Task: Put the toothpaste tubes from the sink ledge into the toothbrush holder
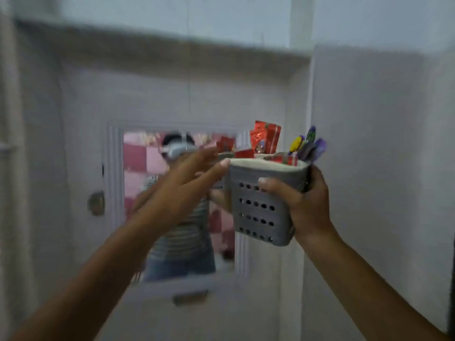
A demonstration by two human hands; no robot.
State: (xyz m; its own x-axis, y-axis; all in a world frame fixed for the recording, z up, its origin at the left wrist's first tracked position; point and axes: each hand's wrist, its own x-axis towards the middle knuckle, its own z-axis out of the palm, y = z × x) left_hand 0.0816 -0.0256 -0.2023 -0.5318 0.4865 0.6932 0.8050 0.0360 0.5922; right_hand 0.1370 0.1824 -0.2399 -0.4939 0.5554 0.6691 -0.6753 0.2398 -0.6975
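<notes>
My right hand grips a grey perforated toothbrush holder and holds it up in front of the wall, at mirror height. Red toothpaste tubes stick out of its top at the back. Several toothbrushes with purple and yellow handles stand in its right side. My left hand is raised beside the holder, fingers spread, with the thumb tip touching the holder's upper left rim. The view is blurred by motion.
A white-framed mirror hangs on the tiled wall behind my hands and reflects a person in a striped shirt. A round metal fitting sits left of the mirror. A small ledge lies below it.
</notes>
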